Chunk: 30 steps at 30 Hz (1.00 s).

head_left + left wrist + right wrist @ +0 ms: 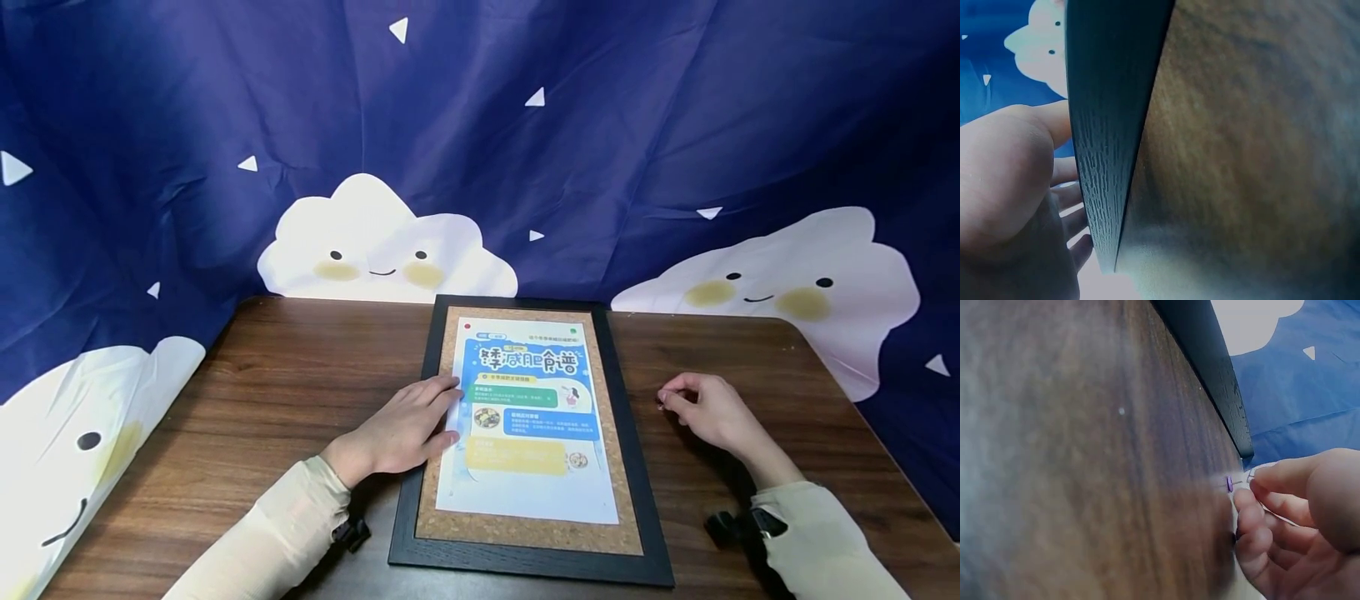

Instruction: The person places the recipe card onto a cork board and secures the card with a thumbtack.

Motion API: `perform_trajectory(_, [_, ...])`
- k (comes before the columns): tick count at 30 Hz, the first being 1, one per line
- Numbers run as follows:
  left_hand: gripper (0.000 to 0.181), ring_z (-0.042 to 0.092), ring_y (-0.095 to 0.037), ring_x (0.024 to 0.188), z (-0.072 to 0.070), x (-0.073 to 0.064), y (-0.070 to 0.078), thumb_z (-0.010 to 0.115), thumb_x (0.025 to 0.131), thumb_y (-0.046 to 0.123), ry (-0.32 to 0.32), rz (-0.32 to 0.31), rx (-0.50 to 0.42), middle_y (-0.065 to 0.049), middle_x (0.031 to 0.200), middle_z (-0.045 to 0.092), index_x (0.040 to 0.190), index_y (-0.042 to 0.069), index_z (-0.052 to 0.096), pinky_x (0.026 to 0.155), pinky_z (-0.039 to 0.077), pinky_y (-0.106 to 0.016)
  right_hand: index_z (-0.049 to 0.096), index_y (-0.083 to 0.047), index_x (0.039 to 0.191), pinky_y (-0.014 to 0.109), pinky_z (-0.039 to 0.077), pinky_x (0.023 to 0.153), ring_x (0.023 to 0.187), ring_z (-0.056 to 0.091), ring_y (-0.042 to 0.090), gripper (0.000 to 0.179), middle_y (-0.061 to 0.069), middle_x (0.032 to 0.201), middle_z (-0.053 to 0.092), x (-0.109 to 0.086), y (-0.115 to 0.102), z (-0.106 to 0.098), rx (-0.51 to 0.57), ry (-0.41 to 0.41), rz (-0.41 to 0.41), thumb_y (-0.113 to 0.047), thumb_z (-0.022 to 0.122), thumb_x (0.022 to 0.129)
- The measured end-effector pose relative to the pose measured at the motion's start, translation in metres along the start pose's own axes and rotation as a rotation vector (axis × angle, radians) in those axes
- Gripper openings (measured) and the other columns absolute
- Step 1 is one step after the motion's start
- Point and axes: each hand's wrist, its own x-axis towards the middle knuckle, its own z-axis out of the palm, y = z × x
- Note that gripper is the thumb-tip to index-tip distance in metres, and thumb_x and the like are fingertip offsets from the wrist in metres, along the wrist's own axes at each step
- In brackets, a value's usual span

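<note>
A cork board (525,537) in a black frame (637,467) lies on the table, with a printed poster (525,496) on it. A red thumbtack (467,326) sits in the poster's top left corner and a green one (573,331) in its top right. My left hand (401,425) rests across the frame's left side, fingers extended onto the poster's left edge. To the right of the frame, my right hand (705,408) is low over the table with bent fingers. At its fingertips is a purple thumbtack (1230,484), pin towards the fingers; whether they pinch it is unclear.
The brown wooden table (300,367) extends on both sides of the frame. Behind it hangs a blue curtain (465,108) printed with clouds and white triangles. A black strap device (750,525) is at my right wrist, another (351,533) at my left.
</note>
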Motion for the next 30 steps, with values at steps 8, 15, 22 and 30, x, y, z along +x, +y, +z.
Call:
perform_trajectory(8, [0.063, 0.035, -0.038, 0.161, 0.000, -0.001, -0.001, 0.060, 0.111, 0.032, 0.015, 0.017, 0.003, -0.020, 0.173, 0.036, 0.162, -0.002, 0.043, 0.130, 0.031, -0.058, 0.075, 0.000, 0.102, 0.023, 0.053, 0.062, 0.076, 0.066, 0.017, 0.012, 0.020, 0.104, 0.081, -0.006, -0.005, 0.003, 0.049, 0.145, -0.031, -0.010, 0.068, 0.104])
perform_trajectory(15, [0.063, 0.033, -0.038, 0.162, 0.000, -0.001, -0.001, 0.059, 0.112, 0.033, 0.009, 0.009, 0.001, -0.019, 0.173, 0.035, 0.162, -0.002, 0.043, 0.131, 0.030, -0.058, 0.075, 0.003, 0.110, 0.025, 0.060, 0.065, 0.073, 0.069, 0.011, 0.016, 0.016, 0.097, 0.080, -0.009, -0.015, 0.005, 0.185, 0.129, -0.067, -0.011, 0.068, 0.107])
perform_trajectory(22, [0.064, 0.032, -0.037, 0.163, 0.000, 0.000, -0.001, 0.059, 0.112, 0.034, 0.003, 0.007, 0.003, -0.019, 0.174, 0.034, 0.163, -0.001, 0.042, 0.132, 0.029, -0.057, 0.074, 0.004, 0.122, 0.024, 0.060, 0.069, 0.078, 0.068, 0.013, 0.033, 0.013, 0.098, 0.078, -0.013, -0.019, 0.010, 0.257, 0.081, -0.015, -0.026, 0.067, 0.110])
perform_trajectory(30, [0.064, 0.032, -0.037, 0.163, 0.000, -0.001, -0.001, 0.060, 0.112, 0.035, 0.011, 0.016, 0.012, -0.019, 0.173, 0.036, 0.162, -0.001, 0.043, 0.132, 0.030, -0.057, 0.073, 0.008, 0.123, 0.027, 0.061, 0.065, 0.073, 0.067, 0.010, 0.033, 0.002, 0.087, 0.075, -0.015, -0.023, 0.013, 0.430, 0.070, -0.011, -0.021, 0.069, 0.108])
